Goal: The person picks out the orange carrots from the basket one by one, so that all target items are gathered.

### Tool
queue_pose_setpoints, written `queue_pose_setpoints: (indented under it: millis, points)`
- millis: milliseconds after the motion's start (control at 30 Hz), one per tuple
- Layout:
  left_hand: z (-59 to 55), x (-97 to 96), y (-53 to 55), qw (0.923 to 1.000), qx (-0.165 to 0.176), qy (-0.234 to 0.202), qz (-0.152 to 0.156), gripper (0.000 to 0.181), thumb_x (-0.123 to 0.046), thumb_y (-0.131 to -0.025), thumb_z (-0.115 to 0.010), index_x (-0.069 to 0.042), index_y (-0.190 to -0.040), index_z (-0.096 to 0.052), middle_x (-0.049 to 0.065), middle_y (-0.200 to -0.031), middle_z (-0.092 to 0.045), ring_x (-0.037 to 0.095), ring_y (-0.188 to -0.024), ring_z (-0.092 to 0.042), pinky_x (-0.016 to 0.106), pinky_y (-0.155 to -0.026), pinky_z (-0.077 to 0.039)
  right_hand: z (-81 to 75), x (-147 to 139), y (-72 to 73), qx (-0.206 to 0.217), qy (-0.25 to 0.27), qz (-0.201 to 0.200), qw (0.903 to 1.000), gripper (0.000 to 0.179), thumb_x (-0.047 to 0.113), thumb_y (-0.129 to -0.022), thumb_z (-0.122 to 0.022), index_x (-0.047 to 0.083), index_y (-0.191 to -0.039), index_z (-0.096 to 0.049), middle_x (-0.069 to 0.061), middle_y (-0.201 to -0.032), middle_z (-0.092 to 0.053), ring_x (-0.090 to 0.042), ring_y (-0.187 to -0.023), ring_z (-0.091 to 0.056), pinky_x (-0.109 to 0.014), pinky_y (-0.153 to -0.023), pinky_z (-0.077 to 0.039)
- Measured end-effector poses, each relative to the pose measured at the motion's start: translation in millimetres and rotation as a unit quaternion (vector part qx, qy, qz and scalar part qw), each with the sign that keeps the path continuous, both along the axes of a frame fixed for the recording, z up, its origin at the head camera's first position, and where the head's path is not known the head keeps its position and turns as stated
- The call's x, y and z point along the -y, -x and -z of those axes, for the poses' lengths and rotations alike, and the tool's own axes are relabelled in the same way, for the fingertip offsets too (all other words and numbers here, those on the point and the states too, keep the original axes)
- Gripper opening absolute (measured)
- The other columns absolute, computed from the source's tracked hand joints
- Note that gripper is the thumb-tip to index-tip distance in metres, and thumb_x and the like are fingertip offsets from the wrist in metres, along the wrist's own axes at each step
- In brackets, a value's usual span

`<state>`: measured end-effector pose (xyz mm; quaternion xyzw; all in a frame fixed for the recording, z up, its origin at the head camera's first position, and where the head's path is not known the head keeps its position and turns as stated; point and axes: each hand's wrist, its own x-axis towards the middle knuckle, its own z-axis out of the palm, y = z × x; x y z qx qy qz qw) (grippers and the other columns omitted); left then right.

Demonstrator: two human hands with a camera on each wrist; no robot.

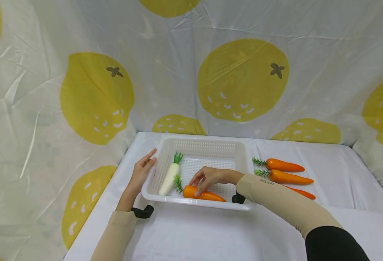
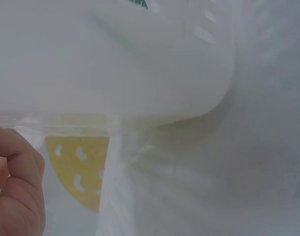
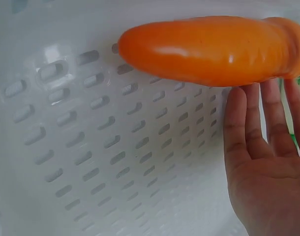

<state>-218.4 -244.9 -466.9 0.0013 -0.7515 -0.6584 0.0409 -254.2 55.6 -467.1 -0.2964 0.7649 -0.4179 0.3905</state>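
Observation:
In the head view a white radish with green leaves lies along the left side of a white perforated plastic basket. A glossy orange carrot rests beside it along the front wall, its leafy end against the radish. My right hand reaches into the basket and pinches this carrot near its thick end. In the right wrist view, straight fingers meet the carrot's side, while the thumb is mostly out of frame. Outside the left rim is my left hand, index finger extended; whether it touches the rim is unclear.
Several things surround the basket: to its right, two carrots lie side by side, and a third is partly covered by my right forearm. White cloth covers the table. Lemon-print sheets hang behind and on the left.

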Motion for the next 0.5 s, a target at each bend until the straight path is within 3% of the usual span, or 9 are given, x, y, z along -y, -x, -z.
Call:
queue_pose_setpoints:
  millis: [500]
  points:
    - [1.1, 0.5, -0.4, 0.9999, 0.01, 0.002, 0.006, 0.048, -0.026, -0.104, -0.056, -0.016, -0.15, -0.047, 0.002, -0.093, -0.054, 0.009, -0.085, -0.054, 0.019, -0.072, -0.048, 2.9, 0.3, 0.5, 0.033, 0.018, -0.052, 0.9979, 0.039, 0.005, -0.083, -0.079, 0.007, -0.121, -0.072, -0.001, -0.098, -0.068, -0.013, -0.086, -0.058, -0.023, -0.069, -0.05]
